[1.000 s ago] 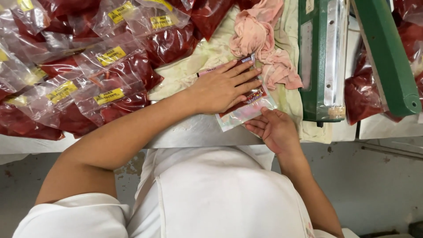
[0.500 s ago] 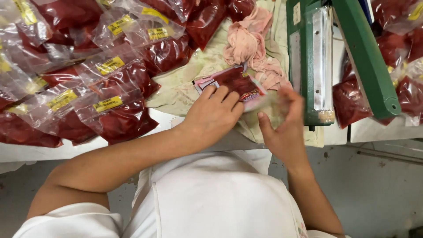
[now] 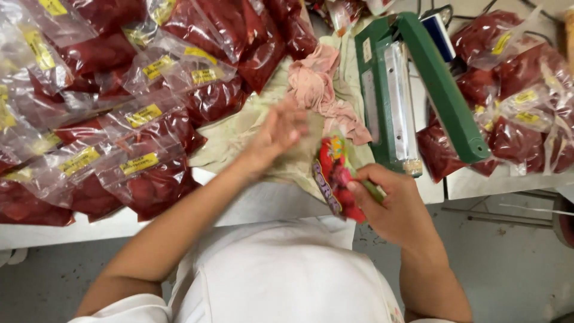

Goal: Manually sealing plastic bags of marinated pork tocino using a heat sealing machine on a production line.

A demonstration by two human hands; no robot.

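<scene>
Two bare hands work over the near edge of our white table (image 3: 72,230), and we start with the closer one. Our right hand (image 3: 397,209) sits lowest in view, forearm rising from the lower right, wrist bent inward, thumb and fingers pinched on the lower end of a small clear packet of red contents (image 3: 335,179). That packet stands nearly on edge, tilted, just past the table's rim and above a pale cloth (image 3: 251,128), between the two hands.

Our left hand (image 3: 280,133) lies a little farther out. Its forearm runs up diagonally from the lower left, and the hand hovers loose above the cloth with fingers spread and slightly curled, gripping nothing. It is blurred, so we cannot tell whether the fingertips touch the packet's upper edge.

Beyond the hands, a crumpled pink rag (image 3: 317,90) rests on the cloth. Just right of it stands a green heat sealer (image 3: 418,84), its arm raised. Farther left and across the top lie heaped clear bags of dark red filling with yellow labels (image 3: 137,119), and more such bags (image 3: 514,101) lie right of the sealer.
</scene>
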